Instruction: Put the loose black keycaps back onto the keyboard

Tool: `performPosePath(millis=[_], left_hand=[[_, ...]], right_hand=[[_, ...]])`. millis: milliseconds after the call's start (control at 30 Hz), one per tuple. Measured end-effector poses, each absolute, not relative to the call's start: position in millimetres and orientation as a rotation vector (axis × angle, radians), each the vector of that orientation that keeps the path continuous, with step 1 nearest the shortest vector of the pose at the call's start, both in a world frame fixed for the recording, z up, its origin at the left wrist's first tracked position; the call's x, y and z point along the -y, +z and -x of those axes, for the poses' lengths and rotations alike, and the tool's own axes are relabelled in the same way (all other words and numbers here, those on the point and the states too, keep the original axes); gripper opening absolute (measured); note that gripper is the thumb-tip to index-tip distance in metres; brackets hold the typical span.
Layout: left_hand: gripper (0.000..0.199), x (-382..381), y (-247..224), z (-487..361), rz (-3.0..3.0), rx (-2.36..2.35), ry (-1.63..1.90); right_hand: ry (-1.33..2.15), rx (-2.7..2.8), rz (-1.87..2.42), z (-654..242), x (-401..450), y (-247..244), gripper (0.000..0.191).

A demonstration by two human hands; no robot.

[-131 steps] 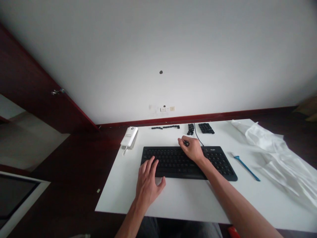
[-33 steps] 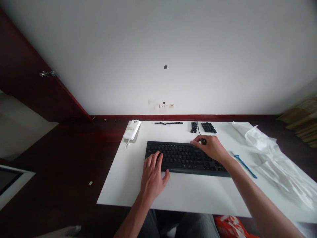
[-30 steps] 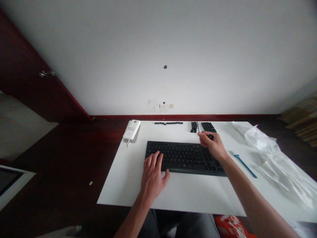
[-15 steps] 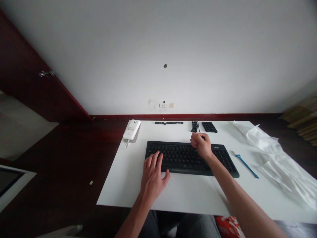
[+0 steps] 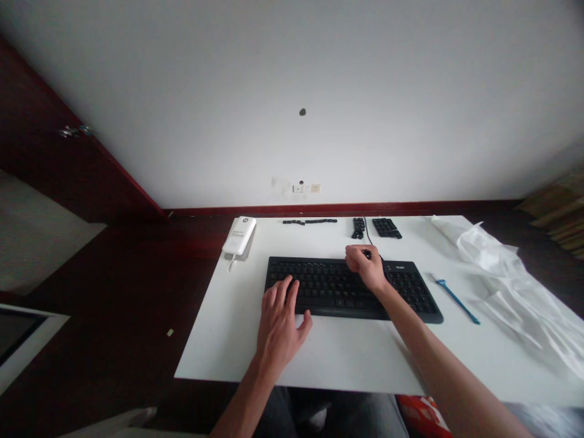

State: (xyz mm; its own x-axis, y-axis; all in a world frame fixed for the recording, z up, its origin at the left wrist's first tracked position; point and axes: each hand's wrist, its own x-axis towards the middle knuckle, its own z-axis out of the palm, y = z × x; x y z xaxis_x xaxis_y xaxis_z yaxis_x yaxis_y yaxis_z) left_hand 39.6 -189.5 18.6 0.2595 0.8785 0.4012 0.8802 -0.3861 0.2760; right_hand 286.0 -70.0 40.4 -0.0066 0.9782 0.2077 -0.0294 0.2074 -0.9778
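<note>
A black keyboard (image 5: 319, 286) lies on the white table (image 5: 347, 359). My left hand (image 5: 280, 316) rests on its left end, fingers spread, thumb over the front edge. Above the upper right part of the keys, my right hand (image 5: 366, 266) is curled closed, with something small and black showing in the fist, probably loose keycaps. Behind the keyboard lie a row of black keycaps (image 5: 319, 221), a narrow group of keycaps (image 5: 358, 227) and a wider block of keycaps (image 5: 385, 228).
At the back left is a white power bank (image 5: 239, 236) with a short cable. A blue brush-like tool (image 5: 457, 301) lies right of the keyboard, and crumpled white plastic (image 5: 511, 286) covers the table's right side. The keyboard's black cable runs backwards.
My right hand has moved slightly left over the keys. My left hand keeps its place on the keyboard. The camera view has shifted a little.
</note>
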Motion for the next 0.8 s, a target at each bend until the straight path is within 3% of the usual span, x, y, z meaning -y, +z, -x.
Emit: performPosePath(millis=[800], left_hand=[[0.062, 187.3, 18.9, -40.9, 2.511, 1.787, -0.676]], right_hand=[[0.975, 1.32, 1.057, -286.8, 73.7, 34.0, 0.054]])
